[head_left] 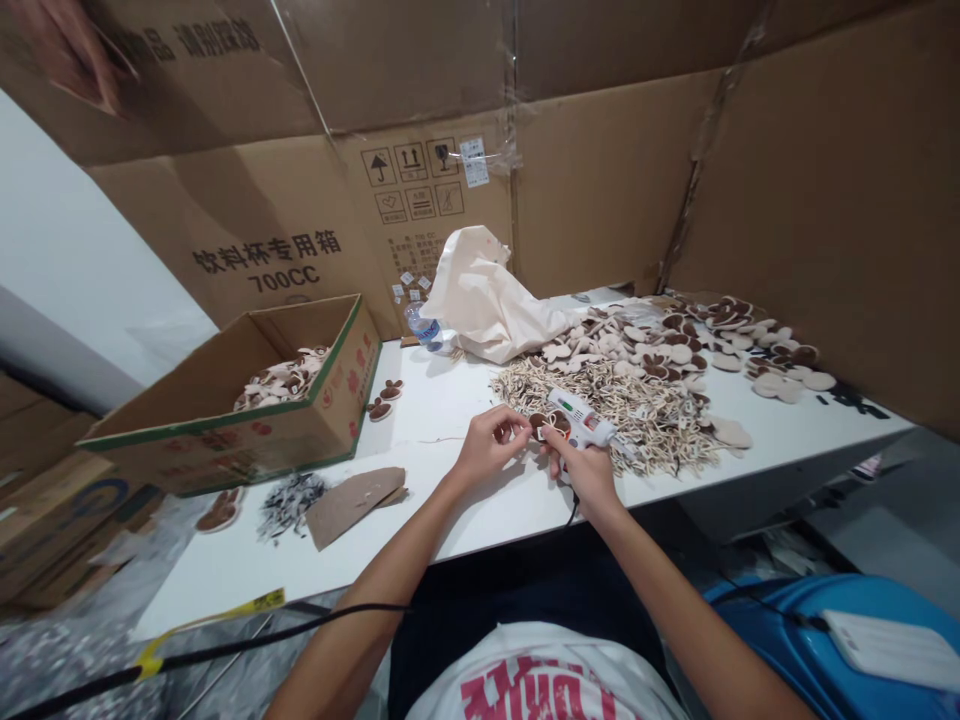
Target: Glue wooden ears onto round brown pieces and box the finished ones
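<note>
My left hand (pixel 491 442) is closed, thumb and fingertips pinched at the left edge of a small brown felt piece (pixel 538 424) with a pale string loop on it. My right hand (pixel 589 474) is wrapped at a white glue gun (pixel 586 424) with a green switch; its handle is mostly hidden. The right thumb reaches left onto the same brown piece. A black cord drops from under this hand over the table edge. Just behind and to the right lies a heap of short cream strings (pixel 645 415), with brown and cream felt shapes (pixel 637 345) piled beyond it.
On the left, an open carton (pixel 217 440) holds more felt pieces. Near it lie bunny-shaped pieces (pixel 381 408), grey scraps (pixel 291 502) and torn cardboard (pixel 356 503). A cream bag (pixel 480 300) and plastic bottle (pixel 426 328) stand behind. Another person's hand (pixel 71 45) shows upper left.
</note>
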### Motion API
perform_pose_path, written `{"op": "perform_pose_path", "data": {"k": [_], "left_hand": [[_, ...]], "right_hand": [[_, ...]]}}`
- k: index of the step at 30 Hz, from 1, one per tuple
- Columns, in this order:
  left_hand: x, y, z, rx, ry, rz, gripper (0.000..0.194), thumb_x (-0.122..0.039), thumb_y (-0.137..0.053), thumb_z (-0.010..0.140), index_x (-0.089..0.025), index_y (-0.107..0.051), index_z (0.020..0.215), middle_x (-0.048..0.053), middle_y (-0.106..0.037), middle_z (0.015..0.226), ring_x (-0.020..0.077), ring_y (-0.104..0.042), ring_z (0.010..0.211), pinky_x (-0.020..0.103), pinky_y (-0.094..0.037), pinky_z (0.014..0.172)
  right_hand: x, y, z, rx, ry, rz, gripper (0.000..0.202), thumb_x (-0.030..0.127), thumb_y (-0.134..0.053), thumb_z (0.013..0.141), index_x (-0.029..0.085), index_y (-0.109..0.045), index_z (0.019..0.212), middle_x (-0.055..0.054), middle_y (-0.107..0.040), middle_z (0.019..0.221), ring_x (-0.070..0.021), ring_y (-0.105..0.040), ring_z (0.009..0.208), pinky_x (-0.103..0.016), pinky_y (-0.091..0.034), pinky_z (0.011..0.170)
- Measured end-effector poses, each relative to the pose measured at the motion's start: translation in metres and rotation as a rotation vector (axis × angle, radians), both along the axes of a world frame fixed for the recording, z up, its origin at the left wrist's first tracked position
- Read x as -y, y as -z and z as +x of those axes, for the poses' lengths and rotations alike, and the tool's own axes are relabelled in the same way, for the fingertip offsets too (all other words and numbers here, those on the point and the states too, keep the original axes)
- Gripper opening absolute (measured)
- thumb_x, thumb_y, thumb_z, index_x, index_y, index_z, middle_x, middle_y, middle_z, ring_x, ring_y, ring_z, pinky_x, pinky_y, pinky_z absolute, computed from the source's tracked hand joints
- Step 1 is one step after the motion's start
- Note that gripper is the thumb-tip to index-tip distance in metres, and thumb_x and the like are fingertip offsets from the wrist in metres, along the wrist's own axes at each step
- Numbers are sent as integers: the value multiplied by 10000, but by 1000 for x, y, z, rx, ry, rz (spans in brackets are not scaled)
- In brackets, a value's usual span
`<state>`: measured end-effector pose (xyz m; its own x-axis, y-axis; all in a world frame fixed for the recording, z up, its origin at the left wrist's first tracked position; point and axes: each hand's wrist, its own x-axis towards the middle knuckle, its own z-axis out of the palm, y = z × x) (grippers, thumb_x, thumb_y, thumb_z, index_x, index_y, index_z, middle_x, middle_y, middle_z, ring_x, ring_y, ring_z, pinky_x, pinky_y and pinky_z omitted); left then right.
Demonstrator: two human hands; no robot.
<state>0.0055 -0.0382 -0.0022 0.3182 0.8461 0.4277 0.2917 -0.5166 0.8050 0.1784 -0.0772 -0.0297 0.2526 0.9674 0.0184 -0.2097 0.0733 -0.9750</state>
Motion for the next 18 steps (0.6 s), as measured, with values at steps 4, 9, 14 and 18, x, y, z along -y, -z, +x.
{"op": "perform_pose_path", "data": {"k": [4, 9, 14, 18], "left_hand": [[-6, 5, -3, 122, -139, -42, 299, -484, -605, 1018, -203, -655, 930, 17, -625, 839, 161, -531, 746, 293, -432, 697], [-17, 13, -13, 203, -422, -76, 465, -584, -408, 1085, -233, -455, 785, -27, -428, 690, 159, -424, 666, 286, -372, 643], [-16, 8, -14, 261, -366, -59, 426, -616, -659, 968, -219, -555, 855, -12, -531, 793, 155, -514, 758, 274, -421, 694], [-6, 2, -6, 208, -64, -208, 426, -613, -726, 927, -199, -688, 1019, 41, -677, 916, 171, -633, 829, 275, -474, 702]], "right_hand": [[-1, 1, 0, 0, 12, 4, 431, 566, -872, 795, 180, -700, 712, -42, -706, 593, -122, -532, 403, -249, -426, 402], [-2, 3, 1, -50, 6, -4, 449, 570, -909, 746, 173, -700, 730, -61, -727, 639, -115, -517, 408, -244, -401, 386], [0, -4, 0, -73, 14, -35, 455, 565, -915, 731, 157, -714, 748, -75, -729, 642, -112, -504, 401, -248, -377, 372], [2, -7, 0, -72, -5, -30, 454, 569, -917, 726, 160, -725, 768, -69, -723, 628, -129, -525, 410, -267, -409, 396]]}}
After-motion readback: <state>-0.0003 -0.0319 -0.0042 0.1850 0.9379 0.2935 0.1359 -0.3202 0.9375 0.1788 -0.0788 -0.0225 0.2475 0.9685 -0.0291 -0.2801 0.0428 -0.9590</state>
